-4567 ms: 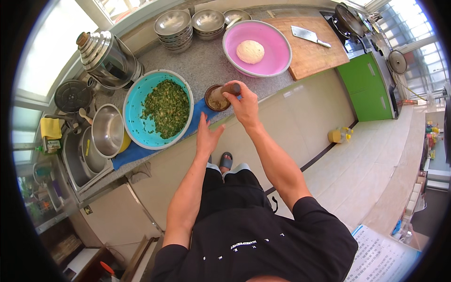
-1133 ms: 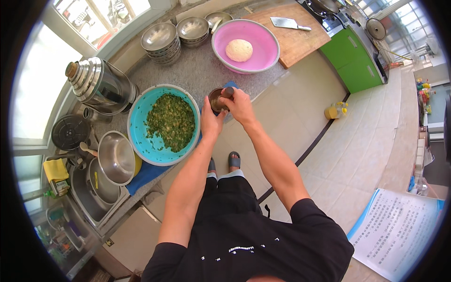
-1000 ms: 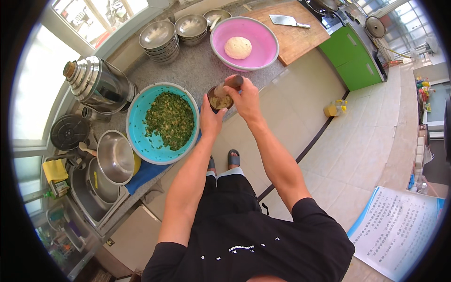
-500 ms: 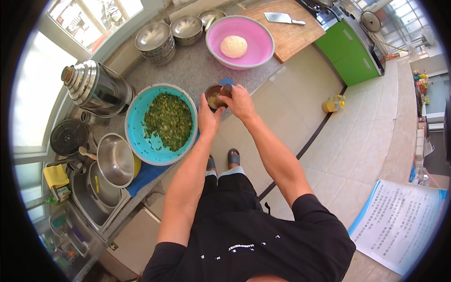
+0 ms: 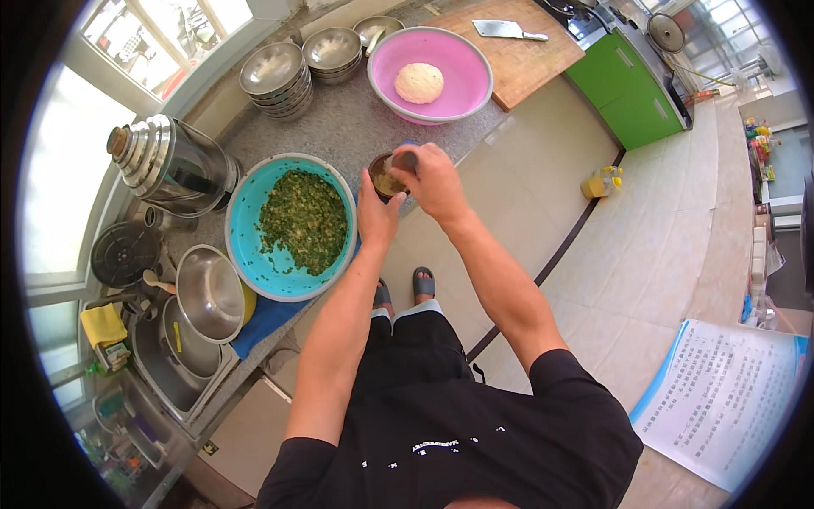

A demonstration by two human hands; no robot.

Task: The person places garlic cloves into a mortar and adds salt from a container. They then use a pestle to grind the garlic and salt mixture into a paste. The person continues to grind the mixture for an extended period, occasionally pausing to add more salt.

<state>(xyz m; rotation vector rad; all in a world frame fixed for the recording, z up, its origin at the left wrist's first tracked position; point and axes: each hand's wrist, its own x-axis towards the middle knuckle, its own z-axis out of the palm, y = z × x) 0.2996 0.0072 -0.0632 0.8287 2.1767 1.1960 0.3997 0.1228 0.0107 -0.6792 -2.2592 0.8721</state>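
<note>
My left hand [image 5: 377, 214] is wrapped round the side of a small brown mortar [image 5: 375, 170] at the counter's front edge. Inside it lies a pale crushed paste [image 5: 388, 184]. In my right hand [image 5: 438, 188] is a dark pestle [image 5: 406, 160], its lower end over or in the mortar; whether it touches the paste is hidden. Just left of my left hand stands a turquoise basin [image 5: 242, 233] holding a chopped green filling [image 5: 305, 222]. Beyond the mortar, a pink basin [image 5: 465, 78] holds a round ball of dough [image 5: 419, 83].
A cleaver [image 5: 507, 30] lies on a wooden board [image 5: 543, 64] at the far right of the counter. Stacked steel bowls [image 5: 275, 72] stand along the back. To the left are a steel pot [image 5: 174, 165], a steel basin [image 5: 206, 293] and the sink [image 5: 157, 365].
My right hand has shifted slightly, and the pestle's top has tipped a little to the left. My left hand stays on the mortar. The whole view has moved slightly.
</note>
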